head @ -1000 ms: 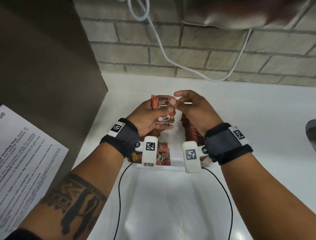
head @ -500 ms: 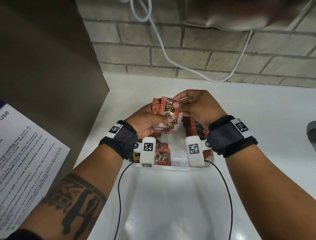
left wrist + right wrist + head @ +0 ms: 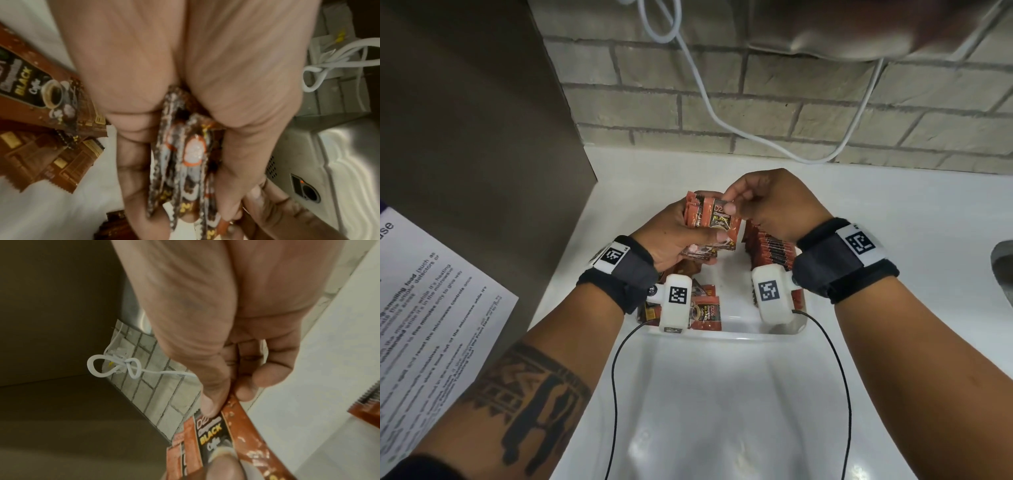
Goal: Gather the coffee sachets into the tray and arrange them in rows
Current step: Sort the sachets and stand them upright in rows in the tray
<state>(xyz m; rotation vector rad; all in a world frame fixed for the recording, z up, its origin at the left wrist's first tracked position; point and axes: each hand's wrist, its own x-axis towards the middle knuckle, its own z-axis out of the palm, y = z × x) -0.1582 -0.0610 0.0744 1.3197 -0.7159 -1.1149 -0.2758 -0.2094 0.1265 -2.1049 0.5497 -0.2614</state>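
Note:
My left hand grips a small stack of red-brown coffee sachets above the white tray; their edges show between thumb and fingers in the left wrist view. My right hand pinches the top corner of the front sachet, labelled BLACK Coffee, between thumb and forefinger. A row of sachets stands on edge along the tray's right side. Loose sachets lie flat in the tray's near left corner, also visible as loose sachets in the left wrist view.
The tray sits on a white counter against a grey brick wall. A white cable hangs down the wall. A brown panel stands at left with a printed sheet. A metal rim shows at far right.
The stack in my left hand has fanned out and tilted, and my right thumb and forefinger have shifted onto the front sachet's top corner. Both hands stay above the tray.

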